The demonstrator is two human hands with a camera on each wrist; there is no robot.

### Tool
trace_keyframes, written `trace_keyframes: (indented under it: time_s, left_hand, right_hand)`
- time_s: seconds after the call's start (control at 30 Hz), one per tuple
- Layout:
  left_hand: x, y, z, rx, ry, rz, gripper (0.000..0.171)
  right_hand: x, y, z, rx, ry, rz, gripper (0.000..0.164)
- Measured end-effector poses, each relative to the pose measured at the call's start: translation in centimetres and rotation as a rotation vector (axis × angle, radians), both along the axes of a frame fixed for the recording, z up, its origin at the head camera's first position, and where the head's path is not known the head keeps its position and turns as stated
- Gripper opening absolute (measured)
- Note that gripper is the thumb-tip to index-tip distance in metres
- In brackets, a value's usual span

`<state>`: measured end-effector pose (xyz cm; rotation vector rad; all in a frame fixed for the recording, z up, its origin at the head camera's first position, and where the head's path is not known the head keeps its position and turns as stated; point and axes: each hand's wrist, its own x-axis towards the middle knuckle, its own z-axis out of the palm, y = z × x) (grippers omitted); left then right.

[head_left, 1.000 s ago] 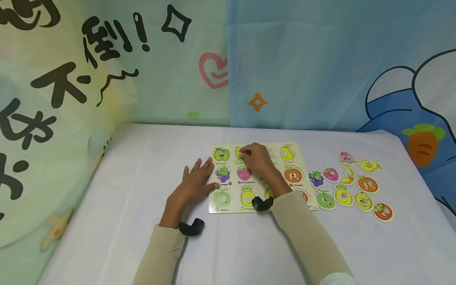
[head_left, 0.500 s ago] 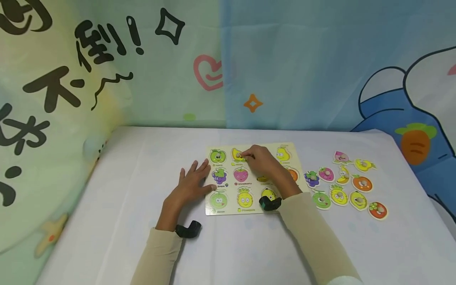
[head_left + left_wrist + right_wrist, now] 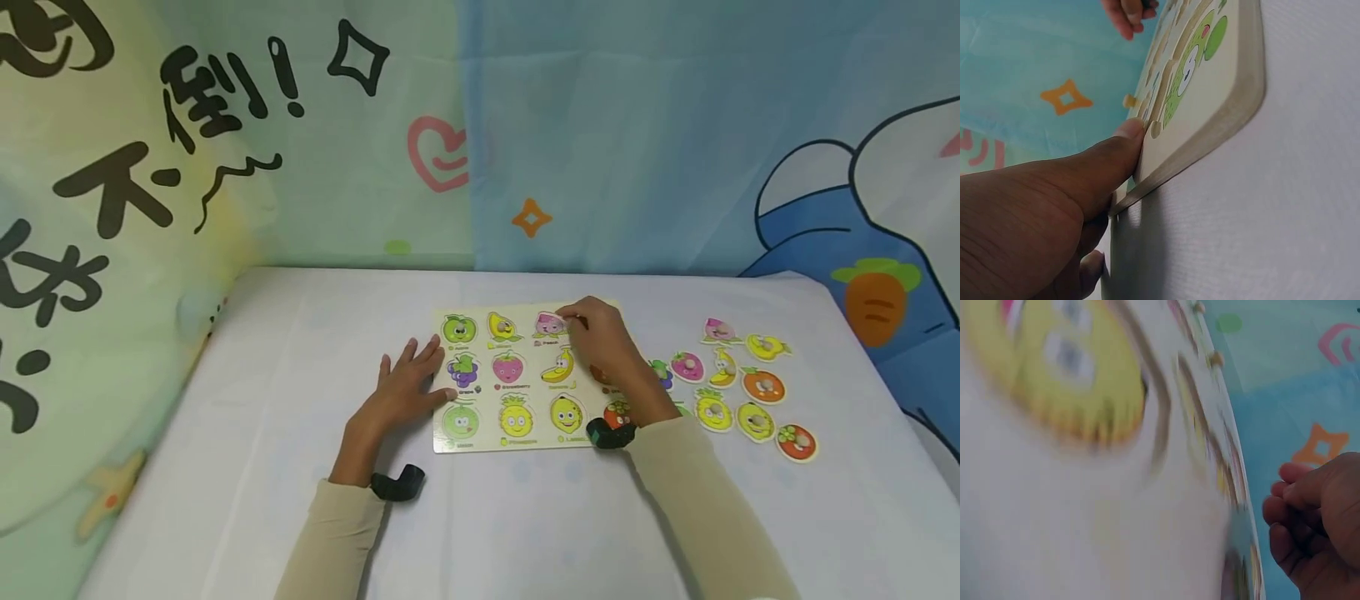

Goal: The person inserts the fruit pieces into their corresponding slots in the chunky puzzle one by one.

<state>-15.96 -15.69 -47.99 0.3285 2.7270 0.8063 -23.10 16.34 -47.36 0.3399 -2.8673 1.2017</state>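
Note:
A fruit puzzle board lies on the white table in the head view, with its pictures in rows. At the board's left edge, my left hand has spread fingers; its thumb rests on the board's corner in the left wrist view. My right hand hovers over the upper right of the board, beside the pink peach picture. In the right wrist view its fingers are loosely bent, with nothing visible in them. A yellow fruit piece with green leaves sits in the top row, beside the apple.
To the right of the board lie several loose fruit pieces, among them a strawberry, a banana, an orange, a pineapple and a tomato. A printed cloth backdrop hangs behind the table.
My right hand has left the yellow fruit in the top row and moved right across the board. The left hand keeps its place on the board's edge.

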Motion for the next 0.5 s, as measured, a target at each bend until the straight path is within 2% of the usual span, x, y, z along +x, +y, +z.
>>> trace_keyframes:
  time_s: [0.23, 0.4, 0.5]
  left_hand:
    - [-0.2, 0.4, -0.2, -0.008, 0.001, -0.011, 0.078]
    - [-0.1, 0.1, -0.1, -0.025, 0.006, -0.012, 0.077]
    - [-0.1, 0.2, -0.1, -0.025, 0.004, -0.019, 0.076]
  right_hand:
    - [0.7, 4.7, -0.1, 0.014, 0.068, -0.086, 0.028]
    - [1.0, 6.6, 0.0, 0.026, 0.124, -0.118, 0.029]
    - [1.2, 7.5, 0.2, 0.037, 0.126, -0.149, 0.028]
